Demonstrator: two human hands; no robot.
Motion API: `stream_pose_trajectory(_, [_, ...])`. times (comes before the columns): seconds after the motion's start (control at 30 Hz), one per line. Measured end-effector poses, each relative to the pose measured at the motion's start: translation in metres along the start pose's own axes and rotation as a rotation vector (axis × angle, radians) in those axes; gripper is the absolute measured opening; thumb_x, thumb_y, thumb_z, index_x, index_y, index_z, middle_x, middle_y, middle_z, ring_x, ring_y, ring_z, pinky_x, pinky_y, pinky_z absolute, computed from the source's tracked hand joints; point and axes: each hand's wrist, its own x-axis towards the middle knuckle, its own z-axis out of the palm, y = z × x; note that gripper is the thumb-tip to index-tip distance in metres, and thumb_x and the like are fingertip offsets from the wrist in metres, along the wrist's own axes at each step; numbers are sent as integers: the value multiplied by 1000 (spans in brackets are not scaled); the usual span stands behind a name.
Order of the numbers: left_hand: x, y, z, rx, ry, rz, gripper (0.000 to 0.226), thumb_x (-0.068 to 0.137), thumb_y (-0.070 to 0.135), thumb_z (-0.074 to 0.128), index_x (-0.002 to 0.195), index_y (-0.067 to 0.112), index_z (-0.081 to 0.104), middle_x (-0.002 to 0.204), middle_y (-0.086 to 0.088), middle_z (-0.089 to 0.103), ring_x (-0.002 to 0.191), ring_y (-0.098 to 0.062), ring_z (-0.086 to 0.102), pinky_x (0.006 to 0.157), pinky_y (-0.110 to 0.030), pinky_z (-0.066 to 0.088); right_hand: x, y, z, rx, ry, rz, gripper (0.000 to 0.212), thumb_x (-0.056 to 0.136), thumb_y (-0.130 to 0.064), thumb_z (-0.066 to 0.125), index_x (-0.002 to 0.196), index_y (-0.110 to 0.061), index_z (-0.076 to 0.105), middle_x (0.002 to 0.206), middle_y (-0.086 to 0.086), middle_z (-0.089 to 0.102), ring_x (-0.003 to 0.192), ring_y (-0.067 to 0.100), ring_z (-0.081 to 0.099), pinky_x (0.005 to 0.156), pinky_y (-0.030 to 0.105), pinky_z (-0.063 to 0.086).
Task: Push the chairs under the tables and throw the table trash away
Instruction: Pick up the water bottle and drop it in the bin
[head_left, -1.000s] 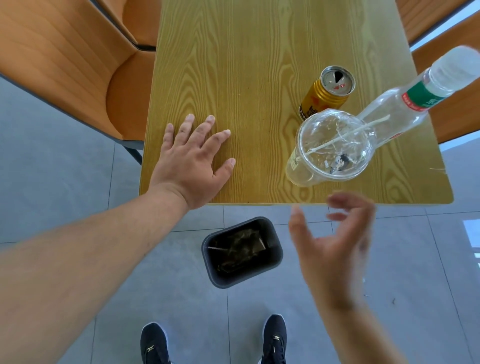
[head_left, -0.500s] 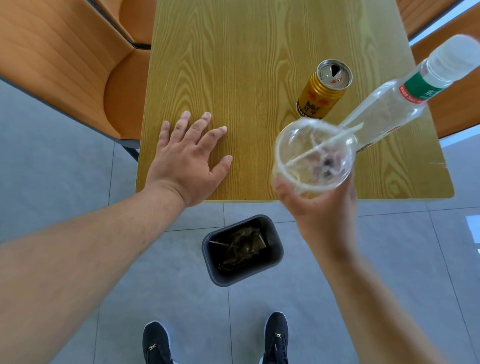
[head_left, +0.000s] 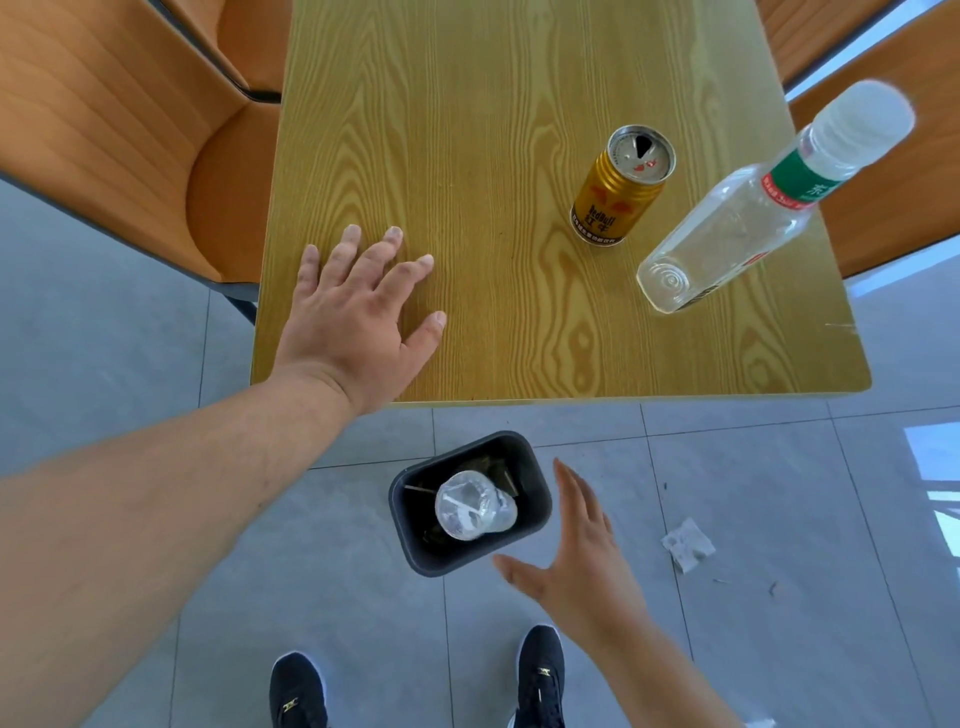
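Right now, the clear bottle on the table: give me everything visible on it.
The clear plastic bottle stands upright near the wooden table's right edge, right of the gold Red Bull can, not touching it. White screw cap on, green and red label band at the neck, ridged round base. It looks empty. Neither hand touches it.

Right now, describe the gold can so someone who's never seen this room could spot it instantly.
Start at the wooden table between the orange chairs. On its right half, two pieces of trash remain: the gold can stands upright just left of a clear plastic bottle. The can is the short, opaque metal one with its silver top opened; the bottle is tall, see-through and white-capped.
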Motion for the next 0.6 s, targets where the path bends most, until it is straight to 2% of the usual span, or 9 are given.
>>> stream_pose_trajectory(0.07, [4, 7, 2, 22, 4, -37, 65, 96, 73, 31, 145, 33, 44, 166, -7, 33, 156, -39, 14, 125, -67, 6, 1, -12, -20, 30, 203, -31, 99, 76, -76, 65, 158, -44, 19, 158, -25, 28, 149, 4, 26, 118, 34, 35])
stream_pose_trajectory(0.13, [12, 20, 5, 38, 3, -109, 64, 94, 76, 30, 136, 29, 44, 158, -11, 35, 153, -44, 16, 122, -72, 6, 5, -29, -49, 124, 474, -89, 80, 79, -66, 66, 148, -39, 35, 143, -27, 42, 139, 8, 43, 112, 42, 44])
stream_pose_trajectory(0.2, [25, 33, 7, 39, 2, -149, 64, 93, 77, 27, 135, 30, 40, 155, -14, 32, 152, -45, 14, 121, -75, 5, 16, -46, -86, 205, 725, -197, 74, 82, -53, 73, 145, -26, 43, 141, -16, 51, 132, 14, 52, 106, 47, 49])
stream_pose_trajectory(0.27, [40, 41, 8, 30, -1, -125, 67, 92, 79, 25, 142, 36, 36, 161, -15, 27, 154, -44, 10, 121, -74, 3, 35, -58, -125, 244, 901, -257, 80, 82, -46, 78, 146, -16, 42, 144, -2, 53, 128, 19, 55, 103, 49, 52])
stream_pose_trajectory(0.33, [54, 43, 9, 41, -16, -91, 73, 92, 82, 21, 153, 43, 28, 170, -10, 18, 157, -41, 3, 121, -73, -2, 57, -68, -160, 278, 936, -219, 96, 78, -52, 81, 153, -14, 35, 148, 3, 50, 130, 20, 55, 104, 50, 52])
stream_pose_trajectory(0.4, [62, 43, 8, 59, -32, -83, 78, 91, 85, 16, 158, 46, 20, 174, -5, 9, 159, -38, -4, 121, -72, -5, 81, -78, -183, 320, 839, -172, 109, 75, -58, 84, 159, -17, 27, 154, 3, 46, 135, 19, 52, 109, 49, 49])
stream_pose_trajectory(0.43, [62, 43, 8, 63, -39, -85, 80, 90, 86, 15, 159, 47, 18, 175, -3, 7, 159, -37, -6, 121, -72, -5, 91, -82, -189, 331, 794, -177, 109, 76, -55, 87, 159, -18, 27, 154, 2, 47, 136, 17, 52, 110, 48, 49])
stream_pose_trajectory(0.53, [61, 42, 6, 63, -65, -91, 84, 88, 90, 12, 160, 48, 14, 176, -1, 1, 159, -35, -11, 121, -70, -8, 115, -92, -194, 301, 802, -211, 83, 81, -41, 89, 145, -12, 45, 136, -2, 60, 118, 14, 63, 99, 45, 55])
stream_pose_trajectory(0.6, [62, 42, 5, 64, -78, -95, 84, 88, 90, 12, 161, 49, 12, 176, 0, -1, 159, -34, -13, 122, -70, -9, 120, -96, -189, 310, 829, -221, 68, 83, -37, 87, 136, -14, 51, 127, -4, 64, 109, 14, 67, 93, 46, 57])
